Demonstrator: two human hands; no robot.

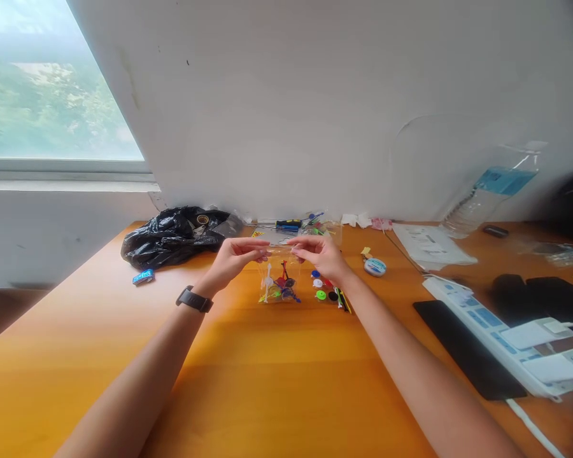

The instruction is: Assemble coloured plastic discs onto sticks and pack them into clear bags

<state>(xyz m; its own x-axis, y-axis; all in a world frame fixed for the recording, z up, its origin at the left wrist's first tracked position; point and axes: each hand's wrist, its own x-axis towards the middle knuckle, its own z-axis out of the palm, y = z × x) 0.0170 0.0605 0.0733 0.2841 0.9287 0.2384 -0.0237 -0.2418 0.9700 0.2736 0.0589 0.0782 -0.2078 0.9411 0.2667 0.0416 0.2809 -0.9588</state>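
Between my two hands hangs a clear plastic bag (279, 286) with several small coloured pieces inside, among them white, red, blue and yellow ones. My left hand (236, 257), with a black band on its wrist, pinches the bag's top edge on the left. On the right, my right hand (319, 254) pinches the same edge between thumb and fingers. Just right of the bag, several small round pieces, including a green disc (321, 295), lie on the table. Thin black and yellow strips (344, 301) lie beside them, partly hidden by my right forearm.
A black plastic bag (172, 238) and a small blue packet (143, 277) lie at the left. Behind my hands is a screwdriver (289, 224). To the right are a round white-and-blue container (375, 266), a water bottle (487, 191), a black phone-like slab (463, 346) and a power strip (487, 327) with cables.
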